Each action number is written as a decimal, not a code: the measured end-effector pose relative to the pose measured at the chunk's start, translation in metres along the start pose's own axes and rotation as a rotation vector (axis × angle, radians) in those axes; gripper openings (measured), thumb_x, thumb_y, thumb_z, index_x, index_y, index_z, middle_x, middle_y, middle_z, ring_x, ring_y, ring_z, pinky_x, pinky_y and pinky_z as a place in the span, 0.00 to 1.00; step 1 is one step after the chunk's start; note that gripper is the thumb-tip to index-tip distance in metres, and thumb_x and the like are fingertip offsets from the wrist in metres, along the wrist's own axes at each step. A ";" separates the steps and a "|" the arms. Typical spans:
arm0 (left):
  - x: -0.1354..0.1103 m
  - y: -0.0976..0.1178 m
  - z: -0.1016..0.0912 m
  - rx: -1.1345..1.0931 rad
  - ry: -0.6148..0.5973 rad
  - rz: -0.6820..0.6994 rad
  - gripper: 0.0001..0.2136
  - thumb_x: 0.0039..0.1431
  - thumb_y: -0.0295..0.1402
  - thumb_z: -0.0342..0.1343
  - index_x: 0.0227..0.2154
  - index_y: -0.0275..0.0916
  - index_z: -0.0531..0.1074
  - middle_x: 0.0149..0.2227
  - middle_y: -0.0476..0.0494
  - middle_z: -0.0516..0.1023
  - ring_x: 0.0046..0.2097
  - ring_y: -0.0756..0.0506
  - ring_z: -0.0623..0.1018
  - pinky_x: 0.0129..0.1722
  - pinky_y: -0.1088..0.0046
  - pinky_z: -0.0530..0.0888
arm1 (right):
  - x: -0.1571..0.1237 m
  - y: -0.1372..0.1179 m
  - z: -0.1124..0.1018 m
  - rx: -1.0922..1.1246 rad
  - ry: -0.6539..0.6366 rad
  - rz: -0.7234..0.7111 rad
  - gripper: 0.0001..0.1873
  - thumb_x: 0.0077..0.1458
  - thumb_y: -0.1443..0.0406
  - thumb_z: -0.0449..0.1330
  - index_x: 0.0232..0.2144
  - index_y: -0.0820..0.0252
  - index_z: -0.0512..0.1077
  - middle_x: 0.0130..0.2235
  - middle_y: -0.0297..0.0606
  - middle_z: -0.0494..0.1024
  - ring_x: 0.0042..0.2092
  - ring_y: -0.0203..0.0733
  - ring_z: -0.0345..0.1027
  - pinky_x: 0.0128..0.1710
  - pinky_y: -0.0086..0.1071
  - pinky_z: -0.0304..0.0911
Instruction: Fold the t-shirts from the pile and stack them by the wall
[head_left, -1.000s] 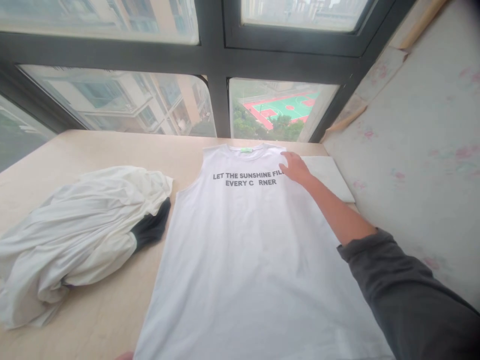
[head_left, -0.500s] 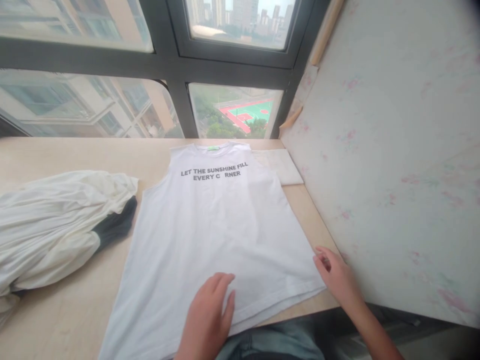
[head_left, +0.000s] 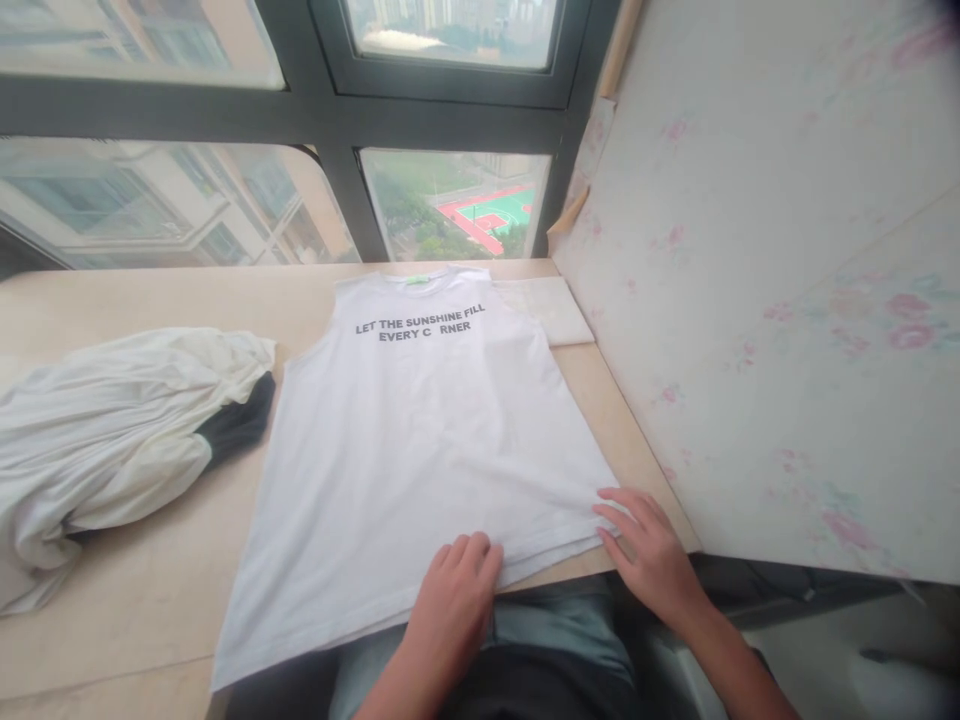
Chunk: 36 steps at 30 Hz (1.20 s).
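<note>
Two hands rest on the near hem of a white sleeveless shirt [head_left: 420, 440] spread flat on the table [head_left: 112, 640]: left hand [head_left: 454, 600] pressing fingers-down, right hand [head_left: 652, 555] with fingers splayed on the hem's corner. Left of them lies a crumpled garment [head_left: 112, 440].

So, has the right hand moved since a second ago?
Yes. The right hand came back from beside the printed lettering to the near right hem corner of the white shirt.
</note>
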<state>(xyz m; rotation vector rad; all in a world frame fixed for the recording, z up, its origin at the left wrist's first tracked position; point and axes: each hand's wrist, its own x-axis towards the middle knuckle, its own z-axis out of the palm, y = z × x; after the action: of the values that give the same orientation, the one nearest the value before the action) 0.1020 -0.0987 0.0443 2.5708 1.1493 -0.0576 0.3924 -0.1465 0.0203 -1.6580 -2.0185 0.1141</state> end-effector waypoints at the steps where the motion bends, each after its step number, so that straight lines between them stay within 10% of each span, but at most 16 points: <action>1: -0.013 -0.008 0.000 0.006 0.022 -0.013 0.17 0.57 0.19 0.48 0.47 0.41 0.69 0.47 0.42 0.72 0.45 0.42 0.72 0.45 0.64 0.71 | 0.004 -0.011 0.003 0.029 -0.037 -0.049 0.16 0.59 0.69 0.58 0.49 0.51 0.71 0.52 0.43 0.74 0.54 0.52 0.67 0.53 0.52 0.67; 10: -0.073 -0.061 0.003 0.154 0.254 -0.006 0.22 0.56 0.16 0.46 0.50 0.39 0.70 0.50 0.41 0.74 0.50 0.42 0.72 0.50 0.66 0.71 | 0.025 -0.059 0.034 0.188 -0.197 -0.277 0.21 0.59 0.77 0.48 0.49 0.57 0.72 0.46 0.44 0.76 0.48 0.48 0.69 0.47 0.45 0.69; 26: -0.071 -0.072 0.010 -0.050 0.599 -0.005 0.08 0.62 0.23 0.54 0.43 0.38 0.73 0.39 0.44 0.78 0.40 0.45 0.76 0.42 0.68 0.73 | 0.031 -0.112 0.065 0.271 -0.175 -0.312 0.12 0.61 0.73 0.53 0.45 0.61 0.71 0.43 0.44 0.76 0.44 0.46 0.67 0.45 0.41 0.64; 32: -0.083 -0.069 0.017 -0.120 0.701 0.112 0.10 0.59 0.16 0.53 0.38 0.37 0.72 0.42 0.40 0.79 0.44 0.44 0.76 0.44 0.66 0.74 | 0.031 -0.103 0.069 0.378 -0.007 -0.325 0.14 0.60 0.78 0.50 0.29 0.61 0.69 0.37 0.41 0.75 0.41 0.41 0.66 0.40 0.36 0.64; 36: -0.086 -0.072 0.019 -0.060 0.671 0.198 0.12 0.61 0.17 0.52 0.41 0.36 0.74 0.44 0.39 0.80 0.46 0.44 0.77 0.47 0.63 0.73 | 0.029 -0.098 0.065 0.360 -0.032 -0.386 0.13 0.60 0.78 0.51 0.36 0.62 0.73 0.39 0.43 0.76 0.42 0.43 0.66 0.42 0.37 0.65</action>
<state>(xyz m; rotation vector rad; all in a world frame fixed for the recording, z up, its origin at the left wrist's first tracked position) -0.0069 -0.1222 0.0206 2.7036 1.0500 0.9282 0.2733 -0.1267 0.0111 -1.0372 -2.1504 0.3438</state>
